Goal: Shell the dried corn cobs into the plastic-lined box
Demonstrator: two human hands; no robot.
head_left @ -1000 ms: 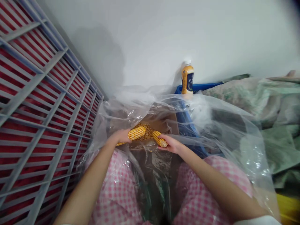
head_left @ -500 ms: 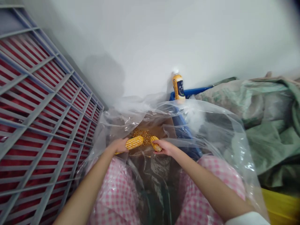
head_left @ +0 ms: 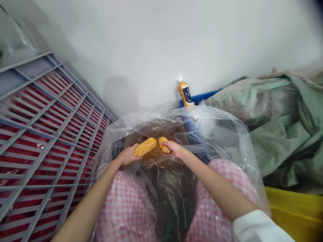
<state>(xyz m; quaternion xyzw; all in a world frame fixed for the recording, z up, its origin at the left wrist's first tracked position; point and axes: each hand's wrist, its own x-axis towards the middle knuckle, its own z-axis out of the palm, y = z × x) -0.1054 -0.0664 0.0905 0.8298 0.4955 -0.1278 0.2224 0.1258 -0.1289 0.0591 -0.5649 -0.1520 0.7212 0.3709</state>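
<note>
My left hand (head_left: 129, 155) is closed round one end of a yellow corn cob (head_left: 145, 147), whose other end points up and to the right. A second, shorter-looking corn cob (head_left: 164, 144) is gripped by my right hand (head_left: 174, 149), its far end tilted toward the first. The cobs' tips are close together, with a narrow gap between them. Below them, loose corn kernels (head_left: 153, 153) lie heaped in a brown box (head_left: 174, 130) lined with a clear plastic bag (head_left: 227, 117). The bag spreads over my checked pink-and-white trouser legs.
At left stands a grey slatted crate (head_left: 54, 134) with red material behind its slats. A yellow bottle (head_left: 185, 92) rests by the white wall near a blue bin (head_left: 207, 95). Green sacks (head_left: 277, 134) are piled at right, above a yellow container (head_left: 292, 208).
Both hands and their cobs have risen slightly in view, and the cob tips are closer together. The view has shifted, so the crate sits lower and the sacks lie further left.
</note>
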